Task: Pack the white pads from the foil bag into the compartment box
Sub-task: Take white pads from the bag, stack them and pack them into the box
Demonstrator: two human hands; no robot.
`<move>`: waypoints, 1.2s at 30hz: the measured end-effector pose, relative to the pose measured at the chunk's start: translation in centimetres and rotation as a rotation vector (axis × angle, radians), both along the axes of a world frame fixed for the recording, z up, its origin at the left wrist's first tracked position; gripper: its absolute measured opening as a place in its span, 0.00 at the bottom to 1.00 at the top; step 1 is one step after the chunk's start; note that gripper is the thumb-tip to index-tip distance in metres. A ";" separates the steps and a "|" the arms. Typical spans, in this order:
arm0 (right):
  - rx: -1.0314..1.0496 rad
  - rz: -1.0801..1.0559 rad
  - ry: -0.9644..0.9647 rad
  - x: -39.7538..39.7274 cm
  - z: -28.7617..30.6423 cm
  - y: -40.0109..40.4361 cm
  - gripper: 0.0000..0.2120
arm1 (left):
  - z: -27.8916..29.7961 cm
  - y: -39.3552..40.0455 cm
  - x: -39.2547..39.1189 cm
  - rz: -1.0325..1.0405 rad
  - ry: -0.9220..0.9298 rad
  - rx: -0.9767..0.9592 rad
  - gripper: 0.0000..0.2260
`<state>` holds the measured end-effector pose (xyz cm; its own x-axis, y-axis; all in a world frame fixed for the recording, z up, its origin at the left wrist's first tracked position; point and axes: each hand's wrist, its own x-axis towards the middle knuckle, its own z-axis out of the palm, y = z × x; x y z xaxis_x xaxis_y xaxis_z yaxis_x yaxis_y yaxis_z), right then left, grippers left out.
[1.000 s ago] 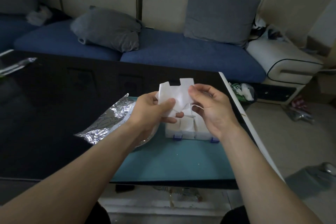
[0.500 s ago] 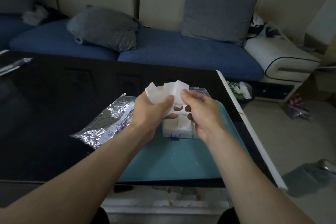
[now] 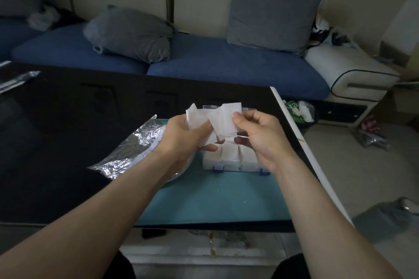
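Observation:
Both hands hold white pads above the clear compartment box [image 3: 229,162], which sits on a teal mat [image 3: 217,197] with its lid raised behind. My left hand [image 3: 181,138] grips a small bunch of pads [image 3: 195,118]. My right hand [image 3: 258,136] pinches one pad [image 3: 223,122] between thumb and fingers, pulled a little to the right of the bunch. The box's front compartments hold white pads. The crumpled foil bag [image 3: 133,149] lies on the table just left of my left wrist.
The black table [image 3: 68,142] stretches left, with its white right edge [image 3: 301,147] near my right arm. Another foil piece [image 3: 20,79] lies at the far left. A blue sofa with grey cushions [image 3: 129,34] stands behind the table.
The pads came down from a raised spread toward the box. My right hand has drawn one pad apart from the bunch in my left hand.

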<state>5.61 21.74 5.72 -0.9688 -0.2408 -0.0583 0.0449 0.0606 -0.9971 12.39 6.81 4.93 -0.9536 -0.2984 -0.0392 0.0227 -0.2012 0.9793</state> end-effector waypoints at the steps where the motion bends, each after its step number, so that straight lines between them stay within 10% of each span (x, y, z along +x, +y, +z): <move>1: -0.014 -0.063 0.000 0.1 0.0 -0.2 0.04 | 0.0 0.1 -0.1 0.028 -0.013 0.011 0.06; 36: -0.070 0.029 -0.034 0.4 -0.7 -0.6 0.11 | -0.4 0.4 -1.2 0.011 -0.121 0.106 0.07</move>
<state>5.99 21.18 5.00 -0.9592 -0.2732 -0.0734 0.0783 -0.0073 -0.9969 11.17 7.18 4.50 -0.9367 -0.2972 -0.1854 -0.0913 -0.3038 0.9483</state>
